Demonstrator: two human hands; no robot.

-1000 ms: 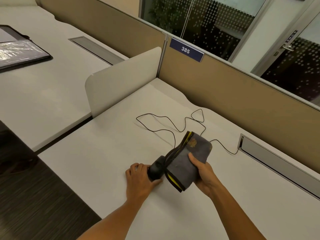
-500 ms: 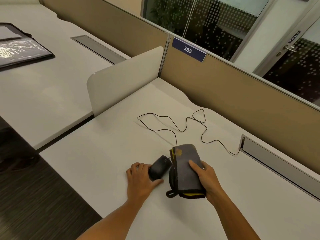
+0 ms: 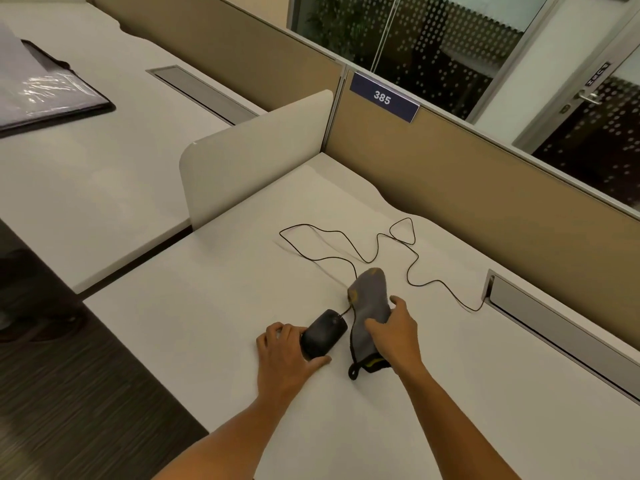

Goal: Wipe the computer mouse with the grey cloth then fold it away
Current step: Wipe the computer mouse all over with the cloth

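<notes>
A black wired computer mouse (image 3: 323,332) lies on the white desk (image 3: 207,306), fully uncovered. My left hand (image 3: 284,355) rests on the desk at the mouse's near end, fingers curled around its rear and thumb along its side. Just right of the mouse, my right hand (image 3: 394,336) grips the grey cloth (image 3: 369,306), which has a yellow and black edge and a small black loop hanging at its near end. The cloth is bunched lengthwise and stands apart from the mouse. The mouse's thin black cable (image 3: 346,244) snakes across the desk behind them.
A white divider panel (image 3: 252,150) stands at the desk's left edge, with a tan partition wall (image 3: 485,188) behind. A grey cable tray slot (image 3: 554,320) is set into the desk at right. A black folder (image 3: 45,95) lies on the neighbouring desk at left.
My right hand lifted the cloth off the mouse and drew it to the right, so the mouse is now fully exposed. My left hand stayed on the mouse's rear.
</notes>
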